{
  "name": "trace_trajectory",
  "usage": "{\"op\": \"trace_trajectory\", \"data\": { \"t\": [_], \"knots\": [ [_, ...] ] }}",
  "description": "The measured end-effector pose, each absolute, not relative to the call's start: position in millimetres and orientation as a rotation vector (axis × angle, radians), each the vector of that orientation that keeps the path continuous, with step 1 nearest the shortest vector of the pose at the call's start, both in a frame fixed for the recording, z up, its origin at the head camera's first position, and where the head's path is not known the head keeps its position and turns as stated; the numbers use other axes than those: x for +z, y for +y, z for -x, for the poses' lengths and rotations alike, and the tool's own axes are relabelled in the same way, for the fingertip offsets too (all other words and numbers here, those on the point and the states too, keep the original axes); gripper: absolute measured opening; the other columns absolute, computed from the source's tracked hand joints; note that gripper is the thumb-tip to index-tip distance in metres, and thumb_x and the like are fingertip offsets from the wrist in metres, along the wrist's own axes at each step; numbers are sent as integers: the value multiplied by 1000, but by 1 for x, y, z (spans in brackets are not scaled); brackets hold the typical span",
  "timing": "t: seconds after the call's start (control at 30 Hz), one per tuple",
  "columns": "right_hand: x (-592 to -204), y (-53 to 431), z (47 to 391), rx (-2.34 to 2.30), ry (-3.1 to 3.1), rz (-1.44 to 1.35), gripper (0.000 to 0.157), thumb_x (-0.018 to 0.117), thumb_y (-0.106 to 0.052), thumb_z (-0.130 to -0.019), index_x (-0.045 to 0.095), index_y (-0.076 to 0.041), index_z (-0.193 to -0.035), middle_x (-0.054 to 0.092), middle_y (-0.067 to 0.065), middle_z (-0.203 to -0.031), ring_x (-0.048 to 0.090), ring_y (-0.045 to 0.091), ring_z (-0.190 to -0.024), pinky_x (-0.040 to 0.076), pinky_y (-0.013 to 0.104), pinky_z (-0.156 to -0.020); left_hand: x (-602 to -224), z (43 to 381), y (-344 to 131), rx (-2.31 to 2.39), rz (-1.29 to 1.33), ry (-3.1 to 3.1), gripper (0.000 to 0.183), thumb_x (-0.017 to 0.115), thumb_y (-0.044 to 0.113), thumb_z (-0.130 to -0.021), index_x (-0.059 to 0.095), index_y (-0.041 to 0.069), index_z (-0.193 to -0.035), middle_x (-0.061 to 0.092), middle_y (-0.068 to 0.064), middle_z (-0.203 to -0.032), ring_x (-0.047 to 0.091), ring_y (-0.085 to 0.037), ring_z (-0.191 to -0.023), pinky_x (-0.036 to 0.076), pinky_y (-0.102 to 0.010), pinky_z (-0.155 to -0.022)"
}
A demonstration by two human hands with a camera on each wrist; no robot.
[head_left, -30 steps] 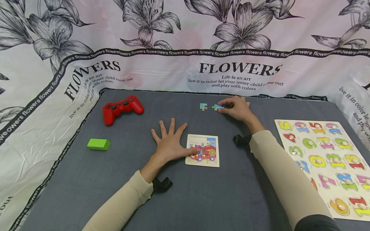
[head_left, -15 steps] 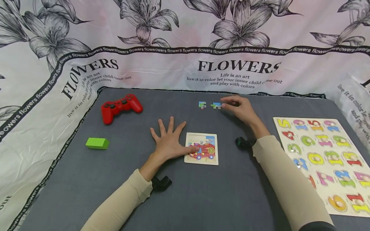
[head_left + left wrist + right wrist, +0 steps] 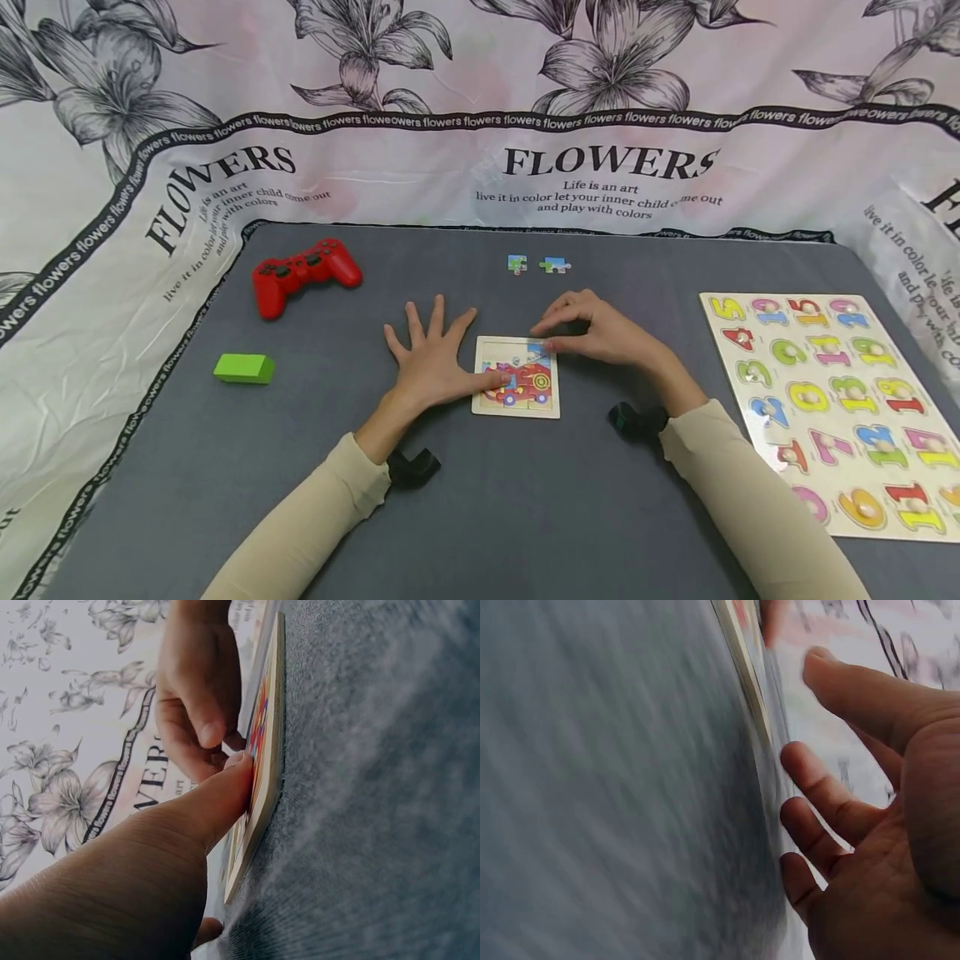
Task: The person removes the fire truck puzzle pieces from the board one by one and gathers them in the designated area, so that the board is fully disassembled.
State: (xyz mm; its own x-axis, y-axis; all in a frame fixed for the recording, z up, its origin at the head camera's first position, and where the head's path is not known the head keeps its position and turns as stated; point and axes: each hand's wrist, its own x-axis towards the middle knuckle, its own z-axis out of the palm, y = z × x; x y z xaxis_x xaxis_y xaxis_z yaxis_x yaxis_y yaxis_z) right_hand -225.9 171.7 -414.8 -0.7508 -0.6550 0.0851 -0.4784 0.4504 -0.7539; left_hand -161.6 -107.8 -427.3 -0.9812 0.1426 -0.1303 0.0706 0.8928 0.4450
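A small square jigsaw puzzle (image 3: 515,407) with a red vehicle picture in a pale wooden frame lies on the grey table. My left hand (image 3: 431,371) is spread beside it, its thumb resting on the picture. Over the puzzle's far right corner hovers my right hand (image 3: 600,329). In the right wrist view its thumb (image 3: 847,682) and fingers are apart, with nothing visible between them. Two loose jigsaw pieces, a small one (image 3: 517,263) and a wider blue and green one (image 3: 555,265), lie beyond the puzzle, apart from both hands.
A red game controller (image 3: 306,273) and a green block (image 3: 244,368) lie to the left. On the right is a large number board (image 3: 780,400) with colourful knobbed pieces. A flower-printed cloth (image 3: 420,167) hangs behind the table's far edge.
My right hand has left the wider jigsaw piece and come nearer, to the puzzle's far right corner. The left hand stays with its thumb on the puzzle. The head view has shifted slightly.
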Motion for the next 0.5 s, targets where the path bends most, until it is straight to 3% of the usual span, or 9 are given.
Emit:
{"op": "trace_trajectory", "data": {
  "t": [0.5],
  "knots": [
    [-413, 159, 200, -979, 2576, 1051, 27, 84, -17, -84, 81, -24, -110, 60, 9, -125, 41, 25, -112, 26, 51, -95, -428, 162, -109, 788, -289, 2930, 83, 75, 72, -74, 52, 32, -143, 8, -13, -173, -13, -50, -156, -15, -77, -113]
  ]
}}
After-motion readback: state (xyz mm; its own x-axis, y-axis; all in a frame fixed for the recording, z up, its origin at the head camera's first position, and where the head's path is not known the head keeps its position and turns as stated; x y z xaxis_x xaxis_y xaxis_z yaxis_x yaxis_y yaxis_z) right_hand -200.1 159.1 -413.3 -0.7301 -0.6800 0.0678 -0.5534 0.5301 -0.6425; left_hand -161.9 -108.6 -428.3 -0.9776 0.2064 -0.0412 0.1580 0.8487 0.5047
